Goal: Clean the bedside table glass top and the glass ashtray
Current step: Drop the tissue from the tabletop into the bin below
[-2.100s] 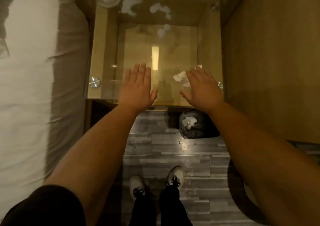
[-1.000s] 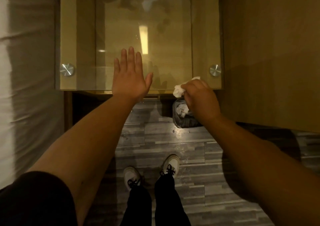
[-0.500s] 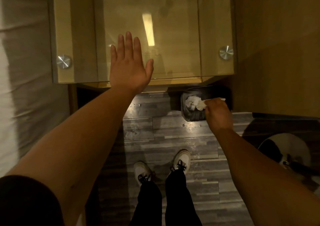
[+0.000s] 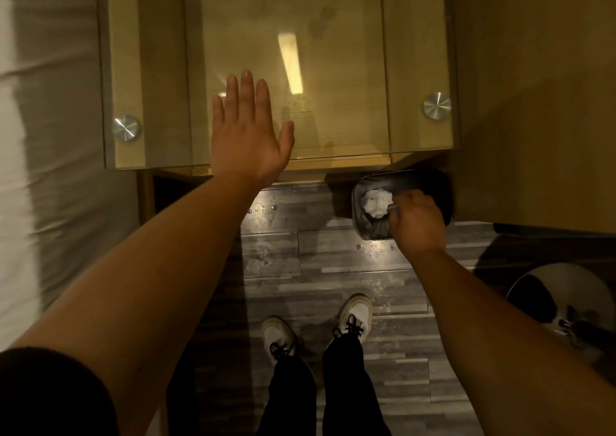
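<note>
The bedside table's glass top [image 4: 350, 68] fills the upper middle of the view, with round metal studs at its front corners. My left hand [image 4: 248, 132] lies flat and open over the front edge of the glass. Lower right, my right hand [image 4: 416, 223] hangs with curled fingers over a small dark bin [image 4: 370, 228] on the floor. A crumpled white tissue [image 4: 376, 203] lies in the bin right at those fingertips. Whether the fingers still pinch any tissue is hidden. The glass ashtray is out of view.
A bed with white sheets [image 4: 43, 135] runs along the left. A wooden wall panel [image 4: 533, 102] closes the right side. A round shiny metal base [image 4: 563, 302] stands on the grey plank floor at the right. My shoes [image 4: 355, 315] are below the table.
My right hand carried the tissue off the glass, past the front edge, and down to the bin. The left hand stayed flat on the glass. The view tilted down, losing the table's far end.
</note>
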Tool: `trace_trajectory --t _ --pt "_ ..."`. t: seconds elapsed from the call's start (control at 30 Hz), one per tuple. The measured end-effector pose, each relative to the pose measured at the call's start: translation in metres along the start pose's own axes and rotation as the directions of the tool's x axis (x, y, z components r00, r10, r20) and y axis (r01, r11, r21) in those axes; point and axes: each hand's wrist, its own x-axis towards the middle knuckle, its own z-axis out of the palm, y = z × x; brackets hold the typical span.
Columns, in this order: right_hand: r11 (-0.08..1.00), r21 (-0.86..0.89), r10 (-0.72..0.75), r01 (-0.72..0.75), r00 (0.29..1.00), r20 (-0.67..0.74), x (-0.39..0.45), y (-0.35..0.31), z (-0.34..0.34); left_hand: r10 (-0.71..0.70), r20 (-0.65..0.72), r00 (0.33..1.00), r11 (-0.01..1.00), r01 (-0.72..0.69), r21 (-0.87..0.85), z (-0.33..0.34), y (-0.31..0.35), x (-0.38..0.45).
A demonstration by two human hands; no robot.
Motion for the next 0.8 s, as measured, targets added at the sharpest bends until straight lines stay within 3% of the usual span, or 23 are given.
trace_trajectory --t 0.2,0.47,0.57,0.8 --pt "0.991 0.015 -0.133 0.135 0.987 -0.091 0.002 -0.014 -0.017 -0.002 0.037 0.999 1.0 0.002 -0.002 -0.004 -0.001 0.001" --pt "0.961 -0.002 -0.276 0.278 0.951 -0.139 -0.01 -0.044 -0.067 0.067 0.213 0.975 0.995 -0.081 0.056 -0.028 -0.008 0.004" --pt "0.954 -0.035 -0.3 0.298 0.942 -0.149 -0.008 -0.06 -0.09 0.123 0.175 0.977 0.982 -0.145 0.123 -0.046 -0.015 -0.008" --pt "0.933 -0.135 -0.355 0.332 0.91 -0.216 0.01 -0.129 -0.156 0.076 0.079 0.994 0.992 -0.083 0.098 -0.089 -0.04 -0.049"
